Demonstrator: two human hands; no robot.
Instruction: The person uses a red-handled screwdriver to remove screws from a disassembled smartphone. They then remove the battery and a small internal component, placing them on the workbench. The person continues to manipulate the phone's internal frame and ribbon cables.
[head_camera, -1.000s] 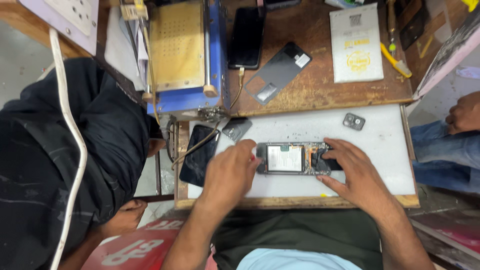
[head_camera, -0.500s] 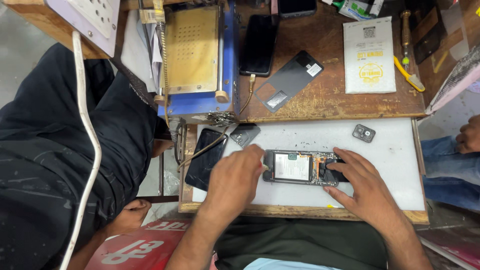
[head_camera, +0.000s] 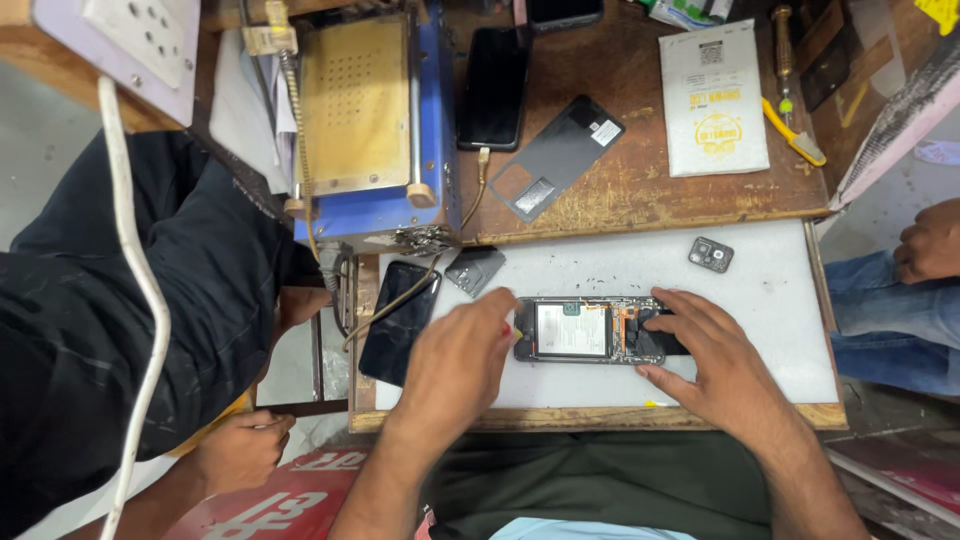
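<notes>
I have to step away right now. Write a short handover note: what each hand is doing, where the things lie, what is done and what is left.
Left hand: fingers at the left end of the opened phone, gripping something small I cannot make out.
Right hand: fingers steadying the phone's right end.
The phone lies flat on the white mat.
Loose: back cover on the wooden bench, small camera part on the mat, dark phone at the mat's left edge.
Done: back cover off, insides exposed.
Left: phone not yet closed up.

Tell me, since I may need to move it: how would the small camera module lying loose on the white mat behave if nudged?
The camera module looks tiny and flat, so it probably slides easily and won't roll. Its lens seems exposed, likely scratch-prone.
</notes>
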